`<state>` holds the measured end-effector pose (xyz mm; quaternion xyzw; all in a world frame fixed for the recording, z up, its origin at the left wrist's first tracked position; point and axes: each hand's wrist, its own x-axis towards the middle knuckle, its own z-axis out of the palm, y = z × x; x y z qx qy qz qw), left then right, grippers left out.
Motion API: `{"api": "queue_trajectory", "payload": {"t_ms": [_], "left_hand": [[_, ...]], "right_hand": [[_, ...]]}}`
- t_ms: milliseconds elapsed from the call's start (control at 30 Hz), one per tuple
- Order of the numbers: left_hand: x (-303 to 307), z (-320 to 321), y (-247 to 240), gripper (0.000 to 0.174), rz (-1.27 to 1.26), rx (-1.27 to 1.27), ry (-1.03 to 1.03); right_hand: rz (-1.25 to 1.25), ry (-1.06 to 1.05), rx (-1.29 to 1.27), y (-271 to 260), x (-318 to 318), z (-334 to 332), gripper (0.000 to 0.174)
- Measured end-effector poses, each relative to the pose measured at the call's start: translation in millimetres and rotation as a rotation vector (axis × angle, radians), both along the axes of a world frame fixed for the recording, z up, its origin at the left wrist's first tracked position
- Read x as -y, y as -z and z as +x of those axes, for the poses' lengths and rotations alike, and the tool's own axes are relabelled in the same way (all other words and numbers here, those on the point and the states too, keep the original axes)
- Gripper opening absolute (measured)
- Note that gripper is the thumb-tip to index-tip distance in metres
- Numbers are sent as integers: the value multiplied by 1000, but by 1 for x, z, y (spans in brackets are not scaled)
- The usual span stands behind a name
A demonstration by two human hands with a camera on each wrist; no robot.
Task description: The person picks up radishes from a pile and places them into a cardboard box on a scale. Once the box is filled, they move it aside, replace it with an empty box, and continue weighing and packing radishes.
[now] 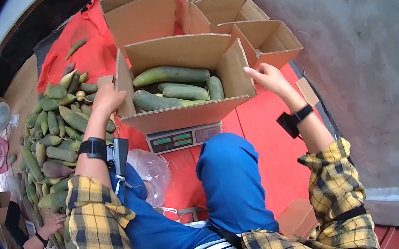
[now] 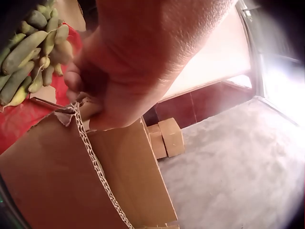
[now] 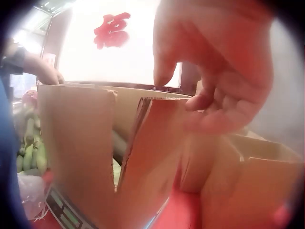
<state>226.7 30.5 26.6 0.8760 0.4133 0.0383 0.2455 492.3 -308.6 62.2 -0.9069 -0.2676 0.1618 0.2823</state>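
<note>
An open cardboard box (image 1: 185, 117) holds several long green radishes (image 1: 170, 74) and stands on a digital scale (image 1: 185, 137). My left hand (image 1: 108, 98) grips the box's left wall at its top edge, thumb inside and fingers outside. In the left wrist view that hand (image 2: 128, 71) bends over the corrugated edge. My right hand (image 1: 271, 77) is at the box's right wall. Seen from the right wrist, this hand (image 3: 219, 71) has its thumb apart from the cardboard, and its loosely bent fingertips are right at the top of the side panel (image 3: 152, 138).
A large heap of green radishes (image 1: 59, 146) lies to the left, where another person's hand (image 1: 53, 223) reaches in. Several open boxes (image 1: 141, 19) stand behind on red sheeting (image 1: 265, 145). A clear plastic bag (image 1: 150, 171) lies by my leg; a grey wall (image 1: 349, 48) rises at right.
</note>
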Motion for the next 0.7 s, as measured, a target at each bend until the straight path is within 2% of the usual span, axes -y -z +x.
{"api": "queue_trajectory", "payload": {"t_ms": [33, 133, 233, 267, 367, 400, 433, 467, 567, 633, 667, 700], "left_hand": [[2, -1, -5, 42, -39, -8, 15], [-3, -1, 5, 37, -45, 34, 46], [6, 5, -10, 36, -186, -13, 20], [-7, 6, 11, 35, -107, -4, 32], [3, 12, 2, 29, -153, 42, 67], [9, 12, -4, 28, -152, 83, 113], [32, 17, -31, 24, -221, 66, 123], [11, 20, -5, 23, -226, 188, 223], [64, 45, -39, 23, -131, 132, 312], [87, 62, -38, 24, -63, 165, 409], [108, 74, -40, 24, -167, 113, 498], [136, 84, -38, 24, -166, 75, 521]], "right_hand": [[-129, -33, -9, 1, -8, 4, 62], [-203, -76, 9, 13, -27, 16, 58], [-155, -141, 69, 36, -27, 30, 49], [-166, -118, 59, 39, -27, 35, 49], [-187, -105, 88, 49, -14, 34, 41], [-117, -96, 30, 47, -5, 28, 40], [-45, -86, -28, 49, 7, 26, 39], [-51, -58, -41, 54, 24, 23, 39], [35, 68, -148, 64, 80, 19, 37], [96, 139, -160, 79, 119, 19, 36], [87, 164, -156, 84, 152, 16, 36], [82, 179, -146, 85, 184, 13, 35]]}}
